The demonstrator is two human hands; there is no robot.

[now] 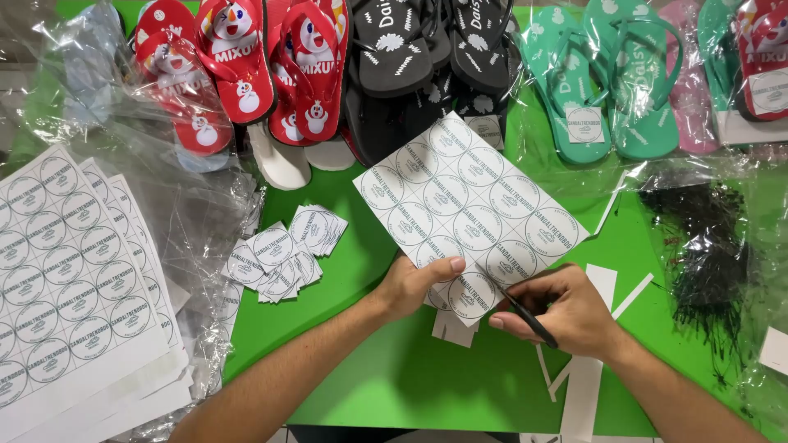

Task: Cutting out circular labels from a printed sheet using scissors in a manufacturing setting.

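My left hand [413,285] pinches the near edge of a white sheet of round printed labels [468,205], held tilted over the green table [386,369]. My right hand [566,310] grips a thin black tool [529,320], likely scissors, at the sheet's near corner beside a round label. A pile of cut square labels [287,250] lies to the left of my left hand.
A stack of uncut label sheets [70,287] lies at the left, over clear plastic bags [189,197]. Red, black, teal and pink flip-flops [394,57] line the far edge. White paper strips [587,369] and a heap of black fasteners [698,254] lie at the right.
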